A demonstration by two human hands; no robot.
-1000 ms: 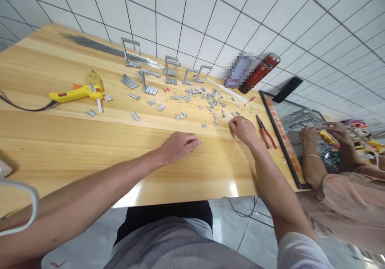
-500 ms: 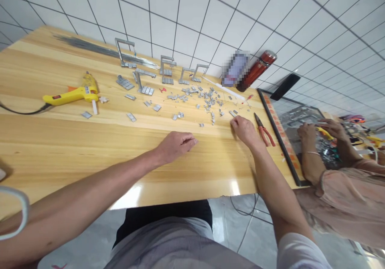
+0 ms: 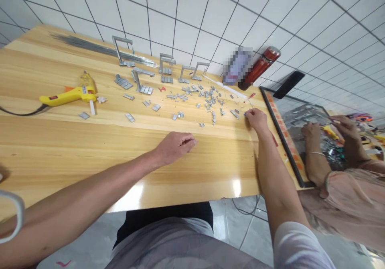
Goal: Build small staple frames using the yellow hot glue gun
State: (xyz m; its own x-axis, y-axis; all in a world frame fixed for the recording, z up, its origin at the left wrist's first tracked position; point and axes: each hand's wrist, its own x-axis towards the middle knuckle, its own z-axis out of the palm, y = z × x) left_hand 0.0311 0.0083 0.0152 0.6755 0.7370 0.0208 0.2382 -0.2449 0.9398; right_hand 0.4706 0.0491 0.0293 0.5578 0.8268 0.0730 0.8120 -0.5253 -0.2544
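Observation:
My left hand (image 3: pixel 177 146) lies on the wooden table (image 3: pixel 105 140) with its fingers curled together; whatever they may hold is hidden. Farther right, my right hand (image 3: pixel 257 121) is closed with the fingertips pinched near the table top. A tiny blue spot shows at those fingertips, too small to name. Just left of it lies a narrow grey strip piece (image 3: pixel 234 114). Small grey metal-looking pieces (image 3: pixel 212 98) are scattered between and beyond my hands. My right forearm mostly covers the pliers, leaving part of a red handle (image 3: pixel 275 140) in sight.
Several grey bracket-shaped frames (image 3: pixel 143 82) stand along the back. A yellow glue gun (image 3: pixel 67 96) lies left, near a bundle of thin grey rods (image 3: pixel 87 46). A red flask (image 3: pixel 260 68) stands by the wall. At right, a co-worker's hands (image 3: pixel 313 134) are over a black-edged panel (image 3: pixel 281 134).
My right hand has moved right, away from the narrow grey strip and over the pliers. My left hand has stayed in place. The co-worker's farther hand has shifted.

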